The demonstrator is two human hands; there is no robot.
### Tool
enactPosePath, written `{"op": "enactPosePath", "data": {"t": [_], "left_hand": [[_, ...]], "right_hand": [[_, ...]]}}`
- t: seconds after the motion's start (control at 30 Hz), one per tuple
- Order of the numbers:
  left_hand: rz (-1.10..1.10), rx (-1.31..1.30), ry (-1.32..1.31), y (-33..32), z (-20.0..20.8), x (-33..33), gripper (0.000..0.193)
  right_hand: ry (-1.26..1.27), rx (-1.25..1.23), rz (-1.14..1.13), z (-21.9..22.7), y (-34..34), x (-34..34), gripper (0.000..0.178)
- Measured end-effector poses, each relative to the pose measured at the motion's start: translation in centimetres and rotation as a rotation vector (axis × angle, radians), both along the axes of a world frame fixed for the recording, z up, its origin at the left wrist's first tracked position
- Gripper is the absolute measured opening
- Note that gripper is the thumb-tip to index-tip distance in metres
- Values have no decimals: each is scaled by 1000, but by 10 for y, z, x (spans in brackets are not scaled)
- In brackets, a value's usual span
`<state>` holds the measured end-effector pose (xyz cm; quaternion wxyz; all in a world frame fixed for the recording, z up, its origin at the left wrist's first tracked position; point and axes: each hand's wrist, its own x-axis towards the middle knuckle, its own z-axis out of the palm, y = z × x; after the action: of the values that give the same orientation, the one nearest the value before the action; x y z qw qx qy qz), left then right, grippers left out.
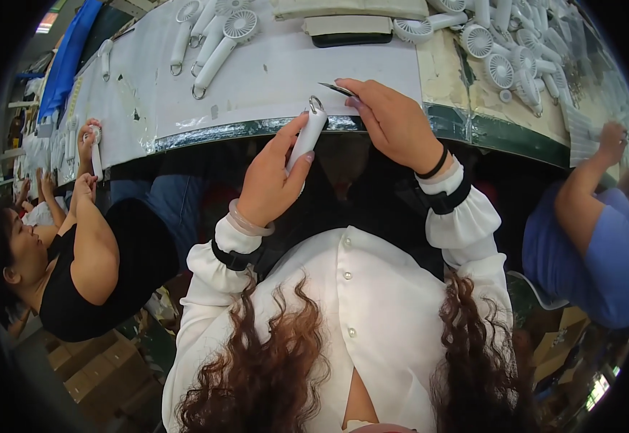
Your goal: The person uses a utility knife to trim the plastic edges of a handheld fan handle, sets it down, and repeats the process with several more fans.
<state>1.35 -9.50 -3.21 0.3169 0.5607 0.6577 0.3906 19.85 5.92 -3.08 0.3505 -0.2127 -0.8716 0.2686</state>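
Note:
My left hand is closed round a white handheld fan, just off the table's front edge. The handle end points up and away from me and carries a metal ring. The rest of the fan is hidden in my palm. To the right, my right hand pinches a slim dark pointed tool that looks like tweezers. The tool's tip points left, a little above the ring and apart from it.
Several white handheld fans with rings lie at the table's back left. More fans are heaped at the right. A dark flat case lies at the back middle. Co-workers sit on both sides, the left one holding a fan.

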Motion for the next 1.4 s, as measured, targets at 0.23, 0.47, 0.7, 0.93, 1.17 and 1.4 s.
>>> {"op": "enactPosePath", "data": {"t": [0.23, 0.47, 0.7, 0.93, 1.17, 1.4], "left_hand": [[63, 12, 9, -5, -2, -2, 53], [118, -1, -10, -6, 1, 1, 54], [132, -8, -39, -6, 1, 1, 53], [150, -16, -57, -6, 3, 1, 50], [145, -10, -26, -6, 6, 3, 49], [145, -4, 6, -6, 5, 3, 48]], "right_hand": [[-74, 45, 13, 3, -7, 2, 44], [-182, 116, 59, 6, -14, 4, 55], [-196, 142, 66, 6, -15, 3, 58], [-211, 144, 84, 2, -14, 2, 59], [-227, 135, 98, 2, -13, 3, 58], [-224, 138, 107, 2, -13, 2, 57]]}}
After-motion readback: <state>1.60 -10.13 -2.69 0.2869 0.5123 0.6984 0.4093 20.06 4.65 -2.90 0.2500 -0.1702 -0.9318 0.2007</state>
